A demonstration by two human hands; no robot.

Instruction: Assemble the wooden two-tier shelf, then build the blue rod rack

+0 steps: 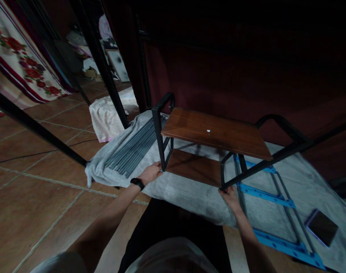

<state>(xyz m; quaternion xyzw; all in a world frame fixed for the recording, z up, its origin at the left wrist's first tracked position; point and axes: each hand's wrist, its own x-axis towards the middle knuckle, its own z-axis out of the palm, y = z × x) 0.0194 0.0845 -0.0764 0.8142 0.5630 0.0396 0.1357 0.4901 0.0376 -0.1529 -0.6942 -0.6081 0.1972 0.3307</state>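
A small two-tier shelf stands in front of me, with a brown wood-look upper board (215,132), a lower board (192,167) and a black metal frame (159,140). My left hand (150,173), with a dark band on its wrist, grips the frame's lower left front corner. At the lower right front corner, my right hand (229,196) has its fingers closed, partly hidden beneath the edge. A small white mark (208,131) shows on the upper board. Grey rods (136,148) lie bundled left of the shelf.
Grey cloth (184,197) covers the low surface under the shelf. To the right lie a blue rack with grey bars (266,195) and a phone (322,227). Black posts (103,68) rise at the left, above a tiled floor (53,182). A dark red panel stands behind.
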